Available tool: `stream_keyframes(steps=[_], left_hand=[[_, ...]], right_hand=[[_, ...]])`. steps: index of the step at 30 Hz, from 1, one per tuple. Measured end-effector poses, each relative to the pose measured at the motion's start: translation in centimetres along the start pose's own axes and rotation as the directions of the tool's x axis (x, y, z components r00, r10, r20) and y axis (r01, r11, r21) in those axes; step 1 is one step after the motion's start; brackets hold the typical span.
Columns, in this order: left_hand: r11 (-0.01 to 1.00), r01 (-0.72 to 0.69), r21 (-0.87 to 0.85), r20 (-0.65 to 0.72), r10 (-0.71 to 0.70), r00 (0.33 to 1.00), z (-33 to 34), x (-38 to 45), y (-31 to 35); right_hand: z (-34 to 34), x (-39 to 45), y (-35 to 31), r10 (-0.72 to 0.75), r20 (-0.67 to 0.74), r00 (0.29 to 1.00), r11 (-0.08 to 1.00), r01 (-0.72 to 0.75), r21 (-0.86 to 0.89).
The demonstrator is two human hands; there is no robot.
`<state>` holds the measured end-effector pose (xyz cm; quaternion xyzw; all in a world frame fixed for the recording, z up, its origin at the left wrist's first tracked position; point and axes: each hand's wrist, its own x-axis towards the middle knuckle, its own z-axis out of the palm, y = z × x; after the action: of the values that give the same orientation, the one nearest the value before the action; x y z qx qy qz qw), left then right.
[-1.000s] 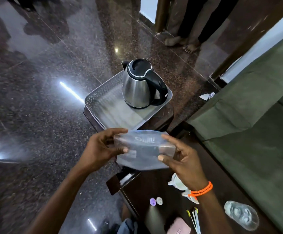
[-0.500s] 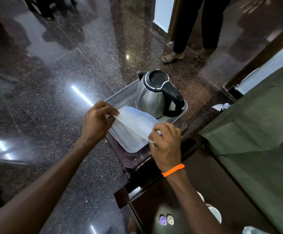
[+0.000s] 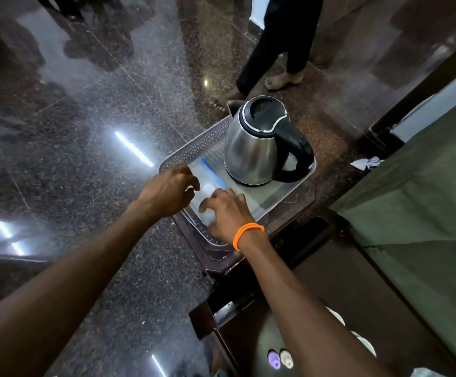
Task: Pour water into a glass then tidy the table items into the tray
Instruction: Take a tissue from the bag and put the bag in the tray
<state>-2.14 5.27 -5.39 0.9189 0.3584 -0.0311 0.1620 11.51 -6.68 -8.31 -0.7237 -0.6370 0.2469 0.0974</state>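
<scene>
The tray (image 3: 194, 148) sits on a small dark bench (image 3: 289, 210), with perforated walls visible along its left side. The kettle (image 3: 254, 148) stands upright in the far right part of the tray, lid closed, black handle facing right. A clear plastic bag (image 3: 207, 183) with a blue edge lies flat on the tray floor, near-left of the kettle and just beside its base.

Both hands are over the near part of the tray. The left hand (image 3: 168, 190) has its fingers curled downward at the bag's left edge; whether its grip is closed on the bag cannot be determined. The right hand (image 3: 228, 210) lies palm down on the bag with fingers spread, its grip open. An orange wristband (image 3: 247, 232) circles the right wrist.

On a second dark bench (image 3: 343, 308) at near right lie two small caps (image 3: 279, 359), one purple and one pale, side by side.
</scene>
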Motion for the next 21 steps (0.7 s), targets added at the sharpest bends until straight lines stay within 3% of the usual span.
stream_keyframes(steps=[2, 4, 6, 8, 10, 11, 14, 16, 18, 21], left_hand=[[0.995, 0.036, 0.095, 0.211, -0.056, 0.976, 0.0, 0.5, 1.0], [0.98, 0.076, 0.181, 0.342, -0.136, 0.93, -0.2, 1.1, 1.9], [0.968, 0.09, 0.233, 0.382, -0.177, 0.907, -0.4, 1.8, 2.6], [0.953, 0.101, 0.286, 0.39, -0.211, 0.896, -0.3, 2.1, 3.0], [0.936, 0.112, 0.335, 0.379, -0.242, 0.893, 0.1, 2.1, 3.2], [0.927, 0.112, 0.358, 0.369, -0.25, 0.895, 0.4, 2.0, 3.3], [0.908, 0.112, 0.404, 0.332, -0.26, 0.907, 1.3, 1.6, 3.7], [0.906, 0.139, 0.401, 0.306, -0.275, 0.911, 1.6, 1.4, 4.1], [0.917, 0.205, 0.343, 0.244, -0.298, 0.923, 1.8, 0.8, 4.8], [0.964, 0.25, 0.089, -0.014, -0.25, 0.968, 2.6, -0.9, 7.8]], right_hand=[[-0.3, -0.1, -0.2, 0.036, -0.05, 0.998, 0.999, -0.036, 0.011], [-0.7, -0.2, -0.1, 0.072, 0.085, 0.994, 0.997, -0.073, 0.014], [-1.1, -0.2, 0.0, 0.12, 0.181, 0.976, 0.993, -0.122, 0.002], [-1.0, -0.1, 0.2, 0.191, 0.027, 0.981, 0.979, -0.193, 0.072], [-0.8, -0.1, 0.2, 0.237, -0.184, 0.954, 0.97, -0.22, 0.108], [-0.6, 0.0, 0.4, 0.221, -0.204, 0.954, 0.975, -0.211, 0.069], [0.1, 0.1, 1.0, 0.179, -0.016, 0.984, 0.977, -0.18, -0.112], [-0.2, -0.1, 1.2, 0.188, -0.02, 0.982, 0.971, -0.189, -0.144], [-0.9, -1.0, 1.1, 0.153, -0.13, 0.98, 0.977, -0.17, -0.126], [-1.8, -4.9, 1.7, 0.162, -0.339, 0.927, 0.98, -0.192, -0.057]])
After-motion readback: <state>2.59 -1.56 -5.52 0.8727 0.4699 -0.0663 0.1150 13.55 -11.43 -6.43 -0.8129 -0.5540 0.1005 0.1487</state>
